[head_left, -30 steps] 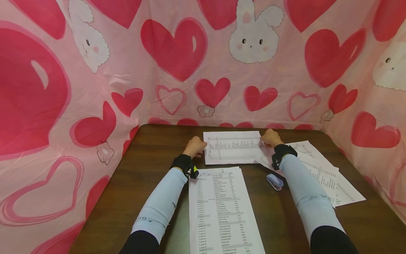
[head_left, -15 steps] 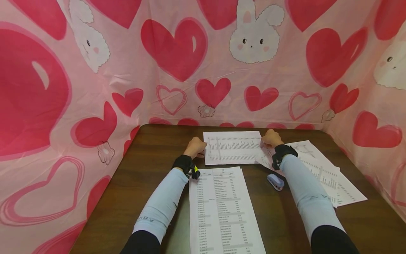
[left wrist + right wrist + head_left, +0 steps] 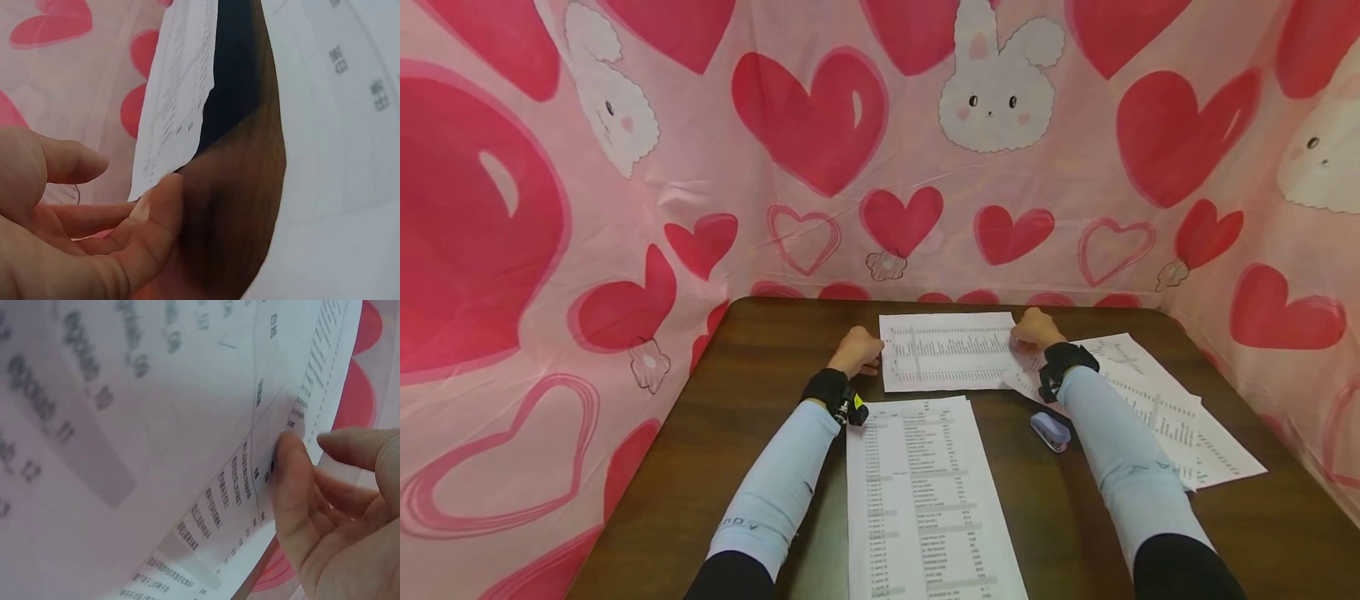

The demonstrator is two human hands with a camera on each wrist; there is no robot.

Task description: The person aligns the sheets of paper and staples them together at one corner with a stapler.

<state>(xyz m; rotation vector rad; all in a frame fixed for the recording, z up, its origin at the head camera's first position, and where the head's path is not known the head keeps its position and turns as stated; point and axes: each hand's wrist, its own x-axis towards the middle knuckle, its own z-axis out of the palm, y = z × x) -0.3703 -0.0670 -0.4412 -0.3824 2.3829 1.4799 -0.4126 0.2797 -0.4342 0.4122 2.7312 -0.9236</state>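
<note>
A printed sheet lies sideways on the far middle of the dark wooden table. My left hand is at its left edge. In the left wrist view the sheet is slightly raised, and my left hand has its thumb on the corner and its curled fingers beside the edge. My right hand is at the right edge. In the right wrist view the right hand pinches the sheet, with the thumb on the print and the fingers behind the edge.
A longer printed sheet lies lengthwise between my forearms. A small lilac stapler sits by my right forearm. Several overlapping sheets spread out at the right. A pink cloth with hearts and rabbits walls in the table on three sides.
My right hand has edged a little to the left along the sheet's right edge. The left hand and the sheet have barely moved.
</note>
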